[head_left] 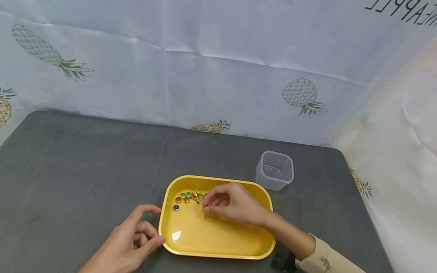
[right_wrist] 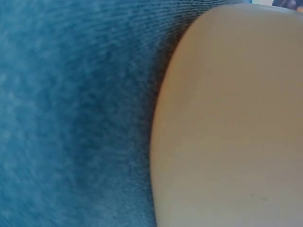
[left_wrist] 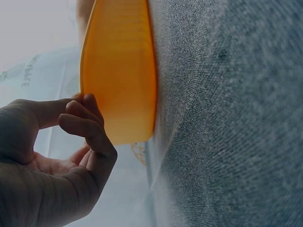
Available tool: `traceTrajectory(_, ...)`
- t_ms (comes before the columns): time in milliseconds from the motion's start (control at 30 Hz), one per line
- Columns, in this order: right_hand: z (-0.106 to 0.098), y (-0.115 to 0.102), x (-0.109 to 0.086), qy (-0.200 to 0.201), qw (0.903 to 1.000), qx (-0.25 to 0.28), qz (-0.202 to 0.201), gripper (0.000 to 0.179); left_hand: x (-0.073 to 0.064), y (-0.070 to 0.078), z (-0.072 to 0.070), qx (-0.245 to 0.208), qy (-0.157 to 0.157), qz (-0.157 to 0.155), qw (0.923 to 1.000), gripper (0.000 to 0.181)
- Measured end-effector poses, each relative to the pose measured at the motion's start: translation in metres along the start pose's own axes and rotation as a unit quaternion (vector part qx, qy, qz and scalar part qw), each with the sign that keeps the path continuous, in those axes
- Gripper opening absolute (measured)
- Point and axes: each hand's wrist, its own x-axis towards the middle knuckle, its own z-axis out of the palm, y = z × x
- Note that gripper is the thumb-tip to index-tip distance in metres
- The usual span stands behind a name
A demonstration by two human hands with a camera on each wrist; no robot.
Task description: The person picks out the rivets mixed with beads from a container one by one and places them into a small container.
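A yellow tray (head_left: 215, 256) lies on the grey table. My left hand (head_left: 122, 244) holds the tray at its left rim, with the thumb at the near corner and the index finger farther along the edge. In the left wrist view, the thumb and fingers of the left hand (left_wrist: 61, 151) meet at the rim of the tray (left_wrist: 120, 80). My right hand (head_left: 235, 204) is over the tray, fingers curled, with its thumb and index fingertips pinching a small bead that is mostly hidden. Beside those fingertips lie green beads (head_left: 188, 194), amber beads (head_left: 178, 200) and a blue bead (head_left: 176, 207).
A clear plastic container (head_left: 275, 171) stands behind the tray's far right corner. A black object (head_left: 284, 262) shows under the right wrist. The right wrist view shows mostly the tray's outer wall (right_wrist: 232, 123) and grey cloth (right_wrist: 75, 118). A pineapple-print curtain (head_left: 227, 35) hangs behind the table.
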Motion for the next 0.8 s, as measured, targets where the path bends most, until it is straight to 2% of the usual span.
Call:
traceTrajectory(467,-0.010,-0.006,-0.002,0.011,0.9996,-0.008,-0.024,0.012,0.000,0.000,0.001,0.002,0.004,0.000,1.0000,0.059)
traceTrajectory(800,-0.023,-0.012,-0.009,0.027,0.9993,-0.010,-0.025,0.015,0.000,0.000,0.001,0.005,0.004,0.000,1.0000,0.059)
